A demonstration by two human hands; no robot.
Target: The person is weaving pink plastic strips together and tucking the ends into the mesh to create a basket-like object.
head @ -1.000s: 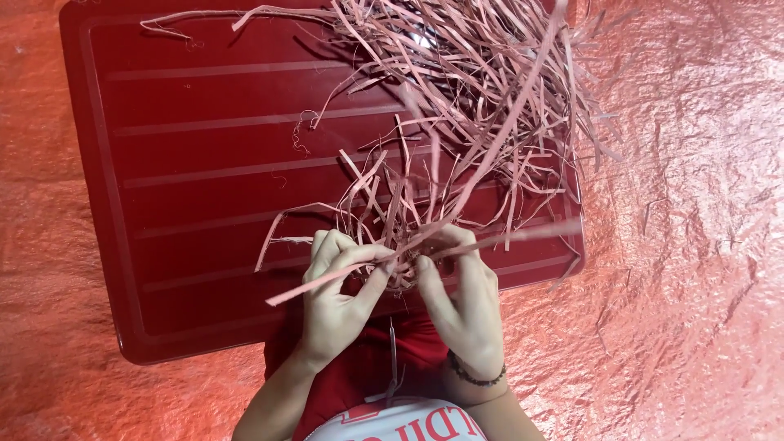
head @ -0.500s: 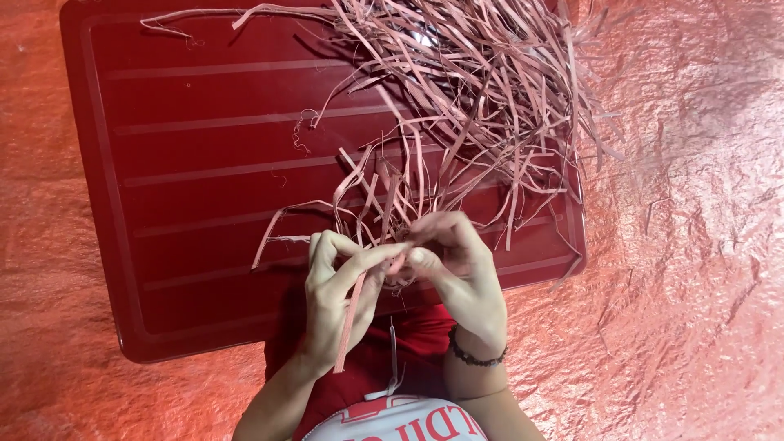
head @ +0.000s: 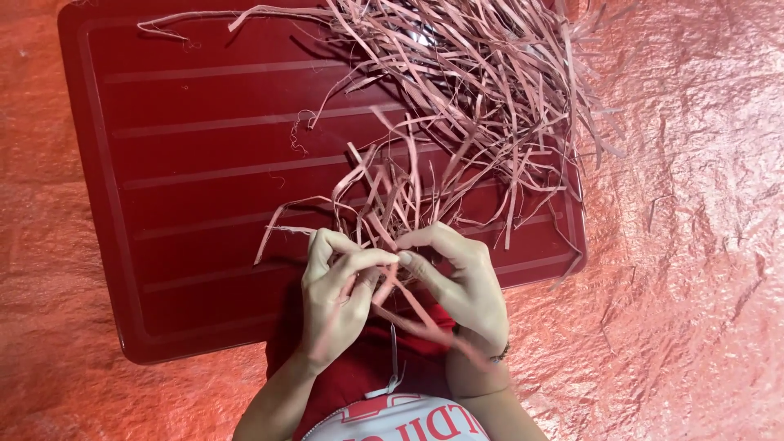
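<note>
Both hands are working at the near edge of a dark red ribbed lid (head: 204,204), which is lying flat on a crinkled orange-red sheet (head: 694,245). The left hand (head: 335,302) is closing its thumb and forefinger on a few pink strips (head: 384,282), and the right hand (head: 457,286) is pinching the same small bunch from the other side, so the fingertips of the two hands are touching over the strips. The loose ends of the gripped strips are trailing down toward the person's red garment (head: 367,367) (one end is blurring across the right wrist, so its exact lie cannot be told). Compared with a second ago, the two hands are now sitting closer together: the gap between the fingertips is closing, and the long strip that was crossing the left hand at a slant is now hanging below the fingers. In judgement, this means the strips are being gathered or twisted into one hold rather than being pulled apart. The main heap of strips (head: 474,90) is lying on the far right part of the lid, spilling over its right rim onto the sheet, and it is lying much as it did then.
</note>
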